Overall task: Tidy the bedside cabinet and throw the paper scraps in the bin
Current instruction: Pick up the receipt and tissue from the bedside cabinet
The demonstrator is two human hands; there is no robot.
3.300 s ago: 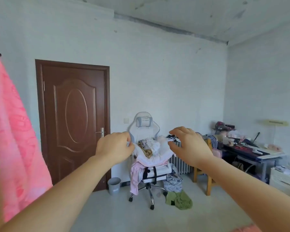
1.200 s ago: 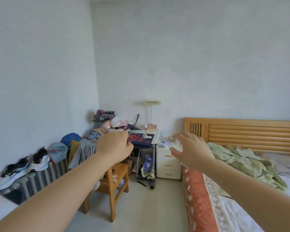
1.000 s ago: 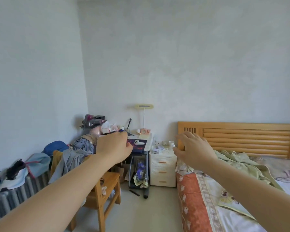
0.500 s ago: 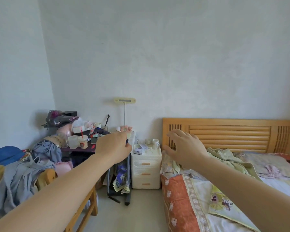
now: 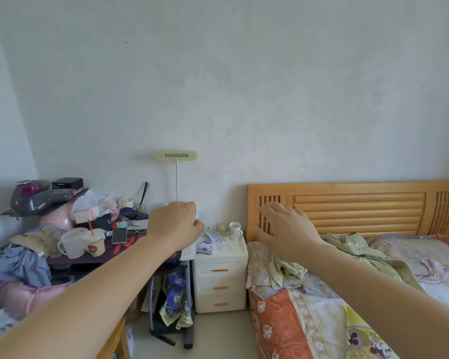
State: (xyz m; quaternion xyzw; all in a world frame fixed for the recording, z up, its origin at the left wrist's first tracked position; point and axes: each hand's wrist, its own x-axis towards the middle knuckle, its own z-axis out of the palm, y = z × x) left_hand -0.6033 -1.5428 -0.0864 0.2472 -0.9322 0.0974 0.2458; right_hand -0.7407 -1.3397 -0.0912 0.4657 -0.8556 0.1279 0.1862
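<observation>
Both bare arms reach forward at chest height toward a white cabinet (image 5: 220, 281) with three drawers, which stands on the floor between a cluttered desk (image 5: 114, 251) and the bed (image 5: 347, 294). The left hand (image 5: 175, 226) is curled into a loose fist with the fingers folded inward; whether it pinches anything cannot be told. The right hand (image 5: 287, 229) is spread, fingers apart and palm down, holding nothing, in front of the wooden headboard (image 5: 360, 206). On the cabinet's top, paper scraps (image 5: 209, 243) with a purple print lie at the left edge, a white cord loops near the front, a mug (image 5: 235, 230) stands at the back right corner and a small box (image 5: 221, 226) sits at the back edge beside it. On the desk, a phone (image 5: 119, 235) lies near two plastic cups (image 5: 84, 243). A rumpled green sheet (image 5: 347, 251) lies over the bed.
</observation>
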